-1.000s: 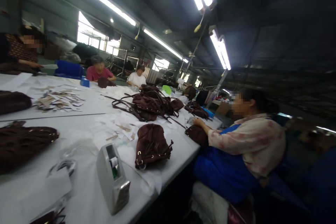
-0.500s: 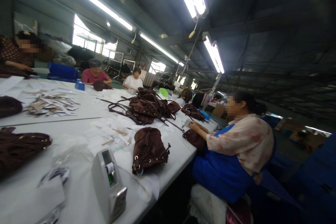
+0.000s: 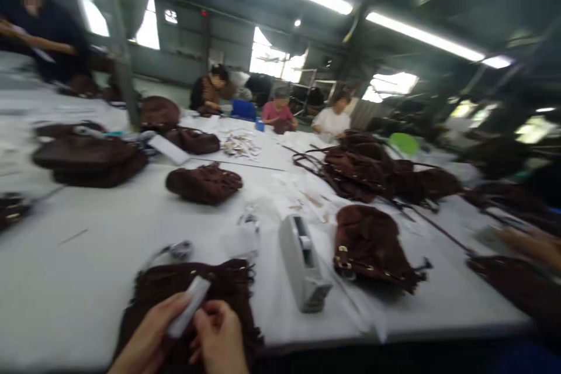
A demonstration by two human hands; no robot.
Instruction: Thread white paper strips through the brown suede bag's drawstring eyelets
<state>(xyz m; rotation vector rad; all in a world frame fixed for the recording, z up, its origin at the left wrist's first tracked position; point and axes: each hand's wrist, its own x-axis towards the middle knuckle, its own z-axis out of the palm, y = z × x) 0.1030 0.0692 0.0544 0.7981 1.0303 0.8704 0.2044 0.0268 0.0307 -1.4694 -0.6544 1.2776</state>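
Low in the head view, my left hand is closed around a white strip that looks like folded paper or card. The strip slants up and to the right. Close beside it, my right hand has its fingers curled together; motion blur hides what they pinch. Both hands are above a dark brown bag with a fringed edge, lying flat on the white table. A grey tape dispenser stands to the right of this bag.
Right of the dispenser lies another brown bag with gold rings. A pile of strapped bags sits behind it. More bags lie at left, near a metal post. A co-worker's arm shows at right; several people sit beyond.
The view has swung left and down. My two hands, the white strip and the bag beneath them are now in sight. The nearby co-worker at right has mostly left the picture.
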